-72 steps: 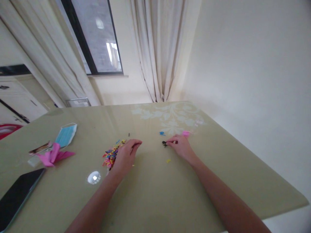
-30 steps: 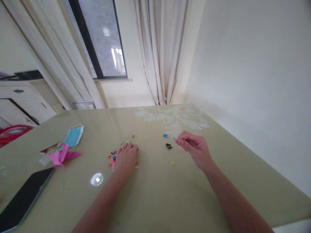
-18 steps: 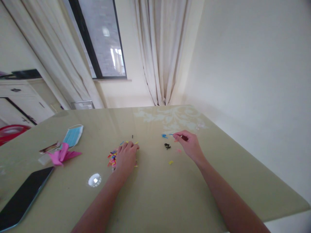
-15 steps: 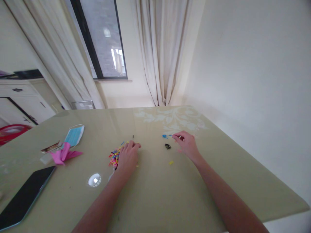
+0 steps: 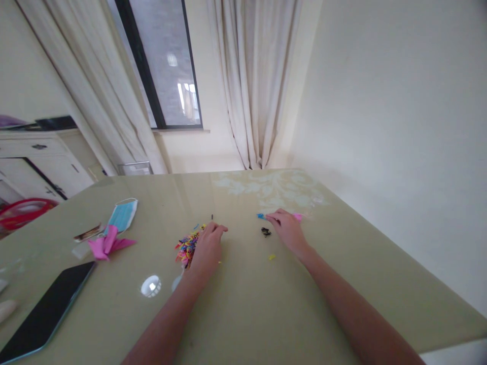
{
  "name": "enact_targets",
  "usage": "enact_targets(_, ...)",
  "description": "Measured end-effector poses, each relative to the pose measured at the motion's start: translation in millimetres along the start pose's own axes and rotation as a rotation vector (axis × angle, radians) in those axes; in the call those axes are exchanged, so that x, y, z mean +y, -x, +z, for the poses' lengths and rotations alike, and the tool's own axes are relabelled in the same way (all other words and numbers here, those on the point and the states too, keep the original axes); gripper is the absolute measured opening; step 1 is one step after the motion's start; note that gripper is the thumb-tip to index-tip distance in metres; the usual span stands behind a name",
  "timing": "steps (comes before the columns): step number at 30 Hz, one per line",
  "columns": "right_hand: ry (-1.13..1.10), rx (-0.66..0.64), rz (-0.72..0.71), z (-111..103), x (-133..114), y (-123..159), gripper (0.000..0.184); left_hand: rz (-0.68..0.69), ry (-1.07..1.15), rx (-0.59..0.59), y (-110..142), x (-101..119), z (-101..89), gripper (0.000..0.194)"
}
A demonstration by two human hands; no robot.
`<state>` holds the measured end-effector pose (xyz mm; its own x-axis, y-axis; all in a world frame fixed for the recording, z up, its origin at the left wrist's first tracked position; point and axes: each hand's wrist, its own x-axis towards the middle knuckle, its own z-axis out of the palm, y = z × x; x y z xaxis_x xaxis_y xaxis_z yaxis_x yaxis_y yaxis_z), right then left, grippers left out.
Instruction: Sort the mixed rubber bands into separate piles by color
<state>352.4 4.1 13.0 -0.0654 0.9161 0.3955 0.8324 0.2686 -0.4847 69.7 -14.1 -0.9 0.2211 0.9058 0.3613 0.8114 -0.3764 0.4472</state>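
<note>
A heap of tiny, many-coloured rubber bands (image 5: 185, 248) lies left of the middle of the table. My left hand (image 5: 208, 248) rests against its right side, the thumb held out apart and the other fingers partly hidden. Farther right, my right hand (image 5: 289, 230) pinches a blue band at the edge of a small blue pile (image 5: 261, 216). Just below that sits a little black pile of bands (image 5: 266, 232). Yellow bands (image 5: 272, 257) lie nearer to me, and pink ones (image 5: 298, 217) show beyond my right hand.
To the left lie a dark-screened phone (image 5: 49, 304), a pink folded paper shape (image 5: 110, 244) and a blue face mask (image 5: 122, 215). A round, shiny clear object (image 5: 151, 286) is left of my left forearm. A wall (image 5: 399, 126) runs along the right side.
My right hand has moved slightly left, bringing its fingertips up to the blue pile. The blue strand that stretched from them looks shorter. My left hand stays by the heap; the view has shifted a little.
</note>
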Motion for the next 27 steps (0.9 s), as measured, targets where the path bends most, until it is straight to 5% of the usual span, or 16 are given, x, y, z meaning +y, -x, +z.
enact_targets(5, -0.142, 0.043, -0.143, 2, -16, 21, 0.026, -0.032, 0.071, 0.03, -2, -1, -2.8, 0.021)
enact_targets(11, -0.114, 0.038, -0.268, 9, -39, 32, 0.023, -0.007, 0.114, 0.102, 0, 3, -10.2, 0.021)
enact_targets(19, -0.262, 0.069, -0.38, 14, -59, 45, 0.024, -0.122, 0.778, -0.099, 5, 28, -6.2, 0.026)
enact_targets(27, -0.335, 0.041, -0.394, 10, -63, 45, 0.023, -0.132, 0.937, -0.157, 6, 33, -8.6, 0.025)
